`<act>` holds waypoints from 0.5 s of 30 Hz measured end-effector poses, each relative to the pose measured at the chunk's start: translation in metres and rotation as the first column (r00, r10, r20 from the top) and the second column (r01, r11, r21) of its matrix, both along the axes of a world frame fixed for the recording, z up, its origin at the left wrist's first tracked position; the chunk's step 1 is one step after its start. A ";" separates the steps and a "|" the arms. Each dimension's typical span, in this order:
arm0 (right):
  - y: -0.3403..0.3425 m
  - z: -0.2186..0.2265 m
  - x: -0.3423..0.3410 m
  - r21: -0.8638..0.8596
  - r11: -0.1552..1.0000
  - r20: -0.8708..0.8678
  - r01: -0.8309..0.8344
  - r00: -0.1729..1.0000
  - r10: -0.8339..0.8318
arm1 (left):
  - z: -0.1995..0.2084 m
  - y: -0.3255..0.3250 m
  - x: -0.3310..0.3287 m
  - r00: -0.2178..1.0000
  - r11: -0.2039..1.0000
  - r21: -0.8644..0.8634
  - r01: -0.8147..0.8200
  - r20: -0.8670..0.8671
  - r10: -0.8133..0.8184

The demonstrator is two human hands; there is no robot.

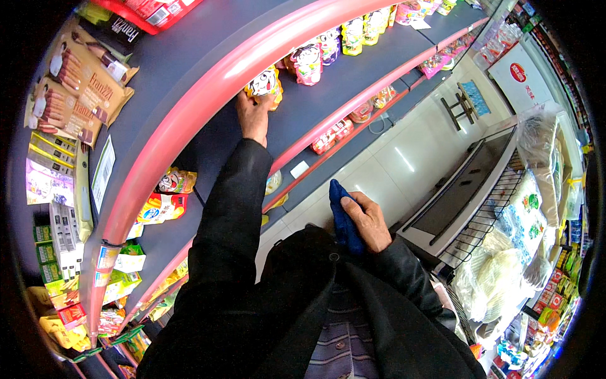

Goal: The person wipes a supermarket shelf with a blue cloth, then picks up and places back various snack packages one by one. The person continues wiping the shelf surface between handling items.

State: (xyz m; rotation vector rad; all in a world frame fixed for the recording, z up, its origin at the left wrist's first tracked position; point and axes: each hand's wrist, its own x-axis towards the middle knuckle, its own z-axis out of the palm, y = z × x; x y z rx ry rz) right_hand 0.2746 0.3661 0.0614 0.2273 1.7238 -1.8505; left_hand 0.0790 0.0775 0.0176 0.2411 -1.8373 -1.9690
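Note:
My left hand (254, 117) reaches over the grey shelf, its fingers closed around a yellow-orange snack pouch (265, 85) with a cartoon face. The pouch stands at the near end of a row, close under the red edge of the shelf above. Beside it are a pink cartoon pouch (307, 65) and a purple one (329, 47). Low in front of my body, my right hand (368, 221) grips a folded dark blue cloth (346, 221), thumb lying on top. Part of the left fingertips is hidden behind the pouch.
A curved red shelf edge (189, 95) sweeps across the left. Brown biscuit bags (79, 91) lie on the upper shelf; red-and-yellow packets (163, 207) sit lower down. To the right stand a wire rack (486, 230), plastic-wrapped goods (499, 271) and a small wooden stool (457, 110).

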 end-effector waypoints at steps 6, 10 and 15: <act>0.010 -0.005 -0.008 -0.021 0.997 0.021 0.070 0.997 -0.070 | -0.023 -0.023 -0.017 0.981 0.915 -0.396 -0.077 0.136 0.141; 0.014 -0.005 -0.010 -0.023 0.998 0.017 0.052 0.999 -0.052 | -0.014 -0.019 -0.037 0.973 0.878 -0.469 -0.093 0.145 0.180; 0.019 -0.005 -0.011 -0.011 1.000 0.028 0.019 0.999 -0.019 | -0.024 -0.025 -0.058 0.927 0.729 -0.637 -0.250 0.060 0.371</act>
